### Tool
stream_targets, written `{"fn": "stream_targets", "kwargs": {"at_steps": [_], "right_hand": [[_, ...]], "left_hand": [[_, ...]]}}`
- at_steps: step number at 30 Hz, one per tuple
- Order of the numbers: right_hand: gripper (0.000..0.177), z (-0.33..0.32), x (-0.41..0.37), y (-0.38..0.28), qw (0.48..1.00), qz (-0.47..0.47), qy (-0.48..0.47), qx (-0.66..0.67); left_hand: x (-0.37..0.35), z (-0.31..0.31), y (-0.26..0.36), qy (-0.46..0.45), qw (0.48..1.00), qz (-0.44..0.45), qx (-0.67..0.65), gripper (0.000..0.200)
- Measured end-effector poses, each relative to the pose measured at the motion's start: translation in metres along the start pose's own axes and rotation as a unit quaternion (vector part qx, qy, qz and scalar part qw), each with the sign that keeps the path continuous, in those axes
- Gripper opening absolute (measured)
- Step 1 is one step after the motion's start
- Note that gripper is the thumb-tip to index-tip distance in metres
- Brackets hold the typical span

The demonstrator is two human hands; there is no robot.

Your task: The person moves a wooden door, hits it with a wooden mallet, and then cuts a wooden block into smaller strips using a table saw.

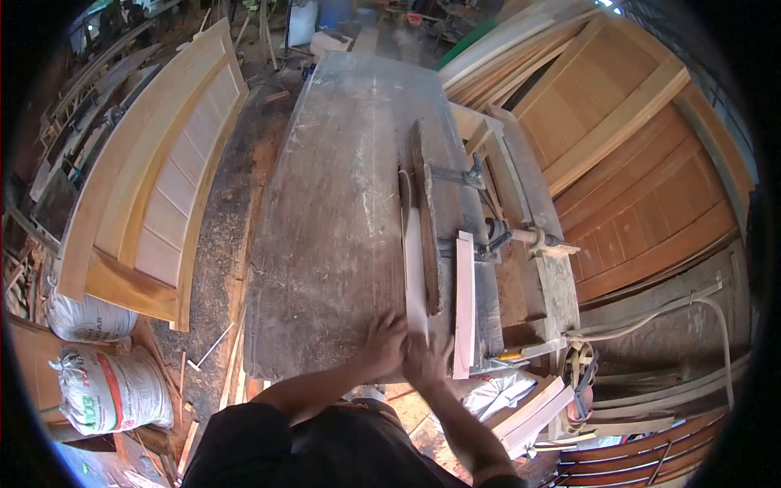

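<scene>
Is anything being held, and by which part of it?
The left hand and right hand are at the near end of the pale wood strip; whether they grip or only press it cannot be told.

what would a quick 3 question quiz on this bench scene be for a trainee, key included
1. Multiple choice: the left hand and right hand are at the near end of what?
a) a clamp
b) the long strip
c) a hammer

2. True or false: the short strip lies to the right of the dark board.

3. Fill in: the sack with the red stripe is on the person's ____ side of the table.

Key: 1 b; 2 true; 3 left
</scene>
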State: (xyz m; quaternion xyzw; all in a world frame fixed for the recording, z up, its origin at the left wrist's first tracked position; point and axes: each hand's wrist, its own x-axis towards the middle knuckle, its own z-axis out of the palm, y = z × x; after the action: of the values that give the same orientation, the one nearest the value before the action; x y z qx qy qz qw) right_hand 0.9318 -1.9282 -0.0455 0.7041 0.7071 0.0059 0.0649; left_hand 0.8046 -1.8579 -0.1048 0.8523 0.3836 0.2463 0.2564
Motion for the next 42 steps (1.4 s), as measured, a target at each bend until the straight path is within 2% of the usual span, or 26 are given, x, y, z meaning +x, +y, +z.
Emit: {"fn": "stream_targets", "kwargs": {"at_steps": [3, 4, 7, 9, 11, 12, 13, 15, 16, 17, 19, 20, 21, 22, 23, 24, 26, 27, 30, 31, 34, 35, 36, 38, 39, 42], "right_hand": [[0.042, 0.003, -0.07, -0.009, 0.992, 0.022, 0.084, 0.091], [0.046, -0.005, -0.085, -0.01, 0.997, 0.019, 0.039, 0.064], [0.044, 0.001, -0.093, -0.008, 0.989, 0.066, 0.036, 0.13], [0.044, 0.006, -0.089, -0.01, 0.967, 0.113, 0.065, 0.219], [0.044, 0.001, -0.102, -0.019, 0.948, 0.156, 0.048, 0.274], [0.044, -0.001, -0.114, -0.023, 0.935, 0.181, 0.039, 0.301], [0.048, 0.002, -0.126, -0.021, 0.943, 0.122, 0.054, 0.306], [0.051, -0.033, -0.142, -0.033, 0.844, 0.171, -0.017, 0.508], [0.051, -0.038, -0.145, -0.038, 0.788, 0.187, -0.044, 0.584], [0.052, -0.041, -0.143, -0.041, 0.794, 0.168, -0.036, 0.583], [0.053, -0.047, -0.135, -0.046, 0.805, 0.132, -0.019, 0.579], [0.053, -0.057, -0.129, -0.043, 0.843, 0.107, 0.04, 0.526], [0.054, -0.07, -0.123, -0.038, 0.874, 0.081, 0.099, 0.468], [0.055, -0.079, -0.12, -0.031, 0.899, 0.056, 0.156, 0.405], [0.057, -0.082, -0.12, -0.023, 0.907, 0.076, 0.222, 0.35], [0.064, -0.078, -0.125, -0.011, 0.933, 0.078, 0.24, 0.258], [0.071, -0.101, -0.115, 0.002, 0.952, 0.103, 0.26, 0.122], [0.075, -0.104, -0.114, 0.009, 0.97, 0.108, 0.184, 0.116], [0.073, -0.035, -0.128, 0.027, 0.981, 0.096, 0.06, 0.156], [0.069, -0.001, -0.134, 0.033, 0.942, 0.097, 0.066, 0.315], [0.064, 0.016, -0.137, 0.008, 0.939, 0.166, 0.115, 0.278], [0.063, 0.025, -0.135, 0.003, 0.924, 0.203, 0.104, 0.306], [0.064, 0.031, -0.13, 0.002, 0.934, 0.202, 0.1, 0.279], [0.065, 0.032, -0.121, -0.005, 0.948, 0.205, 0.091, 0.227], [0.065, 0.029, -0.117, -0.007, 0.958, 0.192, 0.093, 0.191], [0.06, 0.013, -0.103, -0.015, 0.946, 0.197, 0.09, 0.241]], "left_hand": [[-0.049, -0.003, 0.02, -0.076, 0.996, 0.025, -0.029, 0.043], [-0.061, -0.016, 0.031, -0.101, 0.994, 0.025, -0.041, 0.042], [-0.074, -0.027, 0.036, -0.09, 0.992, 0.088, -0.029, 0.044], [-0.063, -0.016, 0.021, -0.181, 0.98, 0.065, -0.054, 0.048], [-0.059, -0.014, 0.019, -0.175, 0.965, -0.046, -0.19, 0.052], [-0.062, -0.011, 0.023, -0.122, 0.932, -0.145, -0.308, 0.053], [-0.062, -0.01, 0.026, -0.064, 0.874, -0.24, -0.417, 0.055], [-0.048, 0.004, 0.013, -0.043, 0.816, -0.339, -0.466, 0.068], [-0.038, -0.001, 0.022, 0.006, 0.758, -0.37, -0.536, 0.073], [-0.028, -0.007, 0.031, 0.061, 0.693, -0.394, -0.6, 0.077], [-0.016, -0.013, 0.029, 0.019, 0.727, -0.386, -0.567, 0.064], [-0.008, -0.019, 0.026, -0.002, 0.743, -0.382, -0.55, 0.057], [0.005, -0.066, 0.041, -0.012, 0.833, -0.254, -0.491, 0.057], [0.015, -0.087, 0.042, -0.002, 0.889, -0.094, -0.448, 0.055], [0.018, -0.103, 0.039, -0.057, 0.954, -0.037, -0.292, 0.055], [0.019, -0.113, 0.033, -0.108, 0.986, 0.024, -0.127, 0.056], [0.018, -0.11, 0.009, -0.167, 0.973, 0.143, -0.066, 0.059], [0.018, -0.105, 0.002, -0.195, 0.959, 0.201, -0.035, 0.06], [0.047, -0.12, 0.008, -0.346, 0.894, 0.278, 0.062, 0.072], [0.058, -0.105, 0.0, -0.393, 0.878, 0.272, 0.025, 0.071], [0.053, -0.048, -0.023, -0.092, 0.926, 0.351, 0.108, 0.073], [0.051, -0.042, -0.021, -0.028, 0.946, 0.285, 0.151, 0.068], [0.046, -0.037, -0.017, -0.02, 0.977, 0.171, 0.123, 0.067], [0.026, -0.027, -0.005, -0.008, 0.996, -0.058, 0.063, 0.066], [0.022, -0.023, 0.001, 0.015, 0.996, -0.073, 0.052, 0.065], [0.027, -0.012, 0.011, 0.05, 0.995, -0.045, 0.072, 0.064]]}}
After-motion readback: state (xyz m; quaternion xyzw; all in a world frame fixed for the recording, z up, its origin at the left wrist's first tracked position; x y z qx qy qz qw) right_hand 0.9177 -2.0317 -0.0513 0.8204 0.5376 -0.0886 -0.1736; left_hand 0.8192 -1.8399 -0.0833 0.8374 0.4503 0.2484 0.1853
